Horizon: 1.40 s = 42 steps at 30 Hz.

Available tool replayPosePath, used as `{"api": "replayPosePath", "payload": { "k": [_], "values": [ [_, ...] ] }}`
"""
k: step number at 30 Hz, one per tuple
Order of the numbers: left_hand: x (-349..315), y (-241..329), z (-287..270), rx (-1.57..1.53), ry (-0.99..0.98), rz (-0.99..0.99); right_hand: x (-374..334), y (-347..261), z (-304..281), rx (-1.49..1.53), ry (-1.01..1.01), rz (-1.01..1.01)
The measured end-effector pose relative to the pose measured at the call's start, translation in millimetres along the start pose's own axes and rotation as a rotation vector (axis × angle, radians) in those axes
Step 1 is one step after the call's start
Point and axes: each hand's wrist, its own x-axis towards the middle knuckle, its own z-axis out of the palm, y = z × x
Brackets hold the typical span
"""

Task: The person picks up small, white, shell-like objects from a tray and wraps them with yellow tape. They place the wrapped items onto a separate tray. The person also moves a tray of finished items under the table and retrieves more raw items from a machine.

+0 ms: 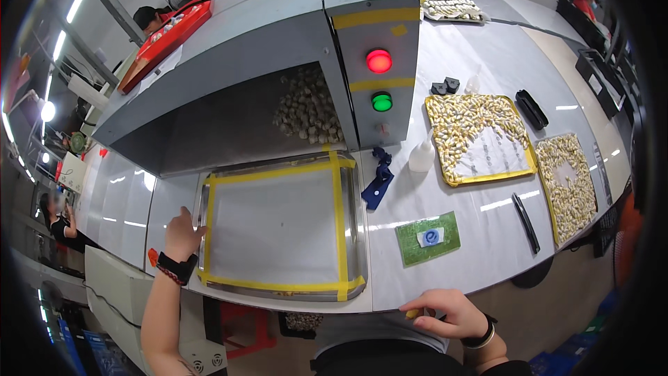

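A shallow metal tray (278, 219), edged with yellow tape and lined with a whitish sheet, lies in front of a grey box-shaped machine (209, 125). At the tray's left edge is my left hand (184, 237), its thumb stretched toward the rim and apart from the fingers; nothing shows in it. Over the table's front edge, my right hand (449, 312) pinches a small yellow piece (412, 313), mostly hidden by the fingers. Beyond that hand a green pad (428, 238) carries a small white patch with a blue ring. Many small pale pieces (309, 108) are heaped inside the machine.
Two yellow-edged trays (480, 179) (557, 237) of small white-and-yellow pieces lie at the right. Around them are a white squeeze bottle (421, 156), a black pen (526, 223), a dark blue strap (378, 184) and a black case (531, 109). Red and green lights (379, 61) glow on the machine.
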Motion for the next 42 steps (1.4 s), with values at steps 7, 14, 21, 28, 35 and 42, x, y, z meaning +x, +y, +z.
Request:
{"api": "replayPosePath", "payload": {
  "k": [7,14,21,28,35,42],
  "values": [
    [80,115,-45,-0.484,0.236,0.557,1,38,-1,-0.307,0.375,-0.342],
    [251,188,3,-0.433,0.278,0.826,11,45,7,-0.437,0.492,-0.388],
    [318,257,6,-0.217,0.213,0.658,16,18,9,-0.418,0.493,-0.317],
    [308,252,7,-0.132,0.278,0.732,18,18,10,-0.412,0.526,-0.272],
    [259,198,-29,-0.074,0.207,0.913,18,43,10,-0.481,0.488,-0.244],
    [233,181,-27,-0.570,-0.284,0.640,18,40,8,-0.545,0.502,-0.288]
  ]
}}
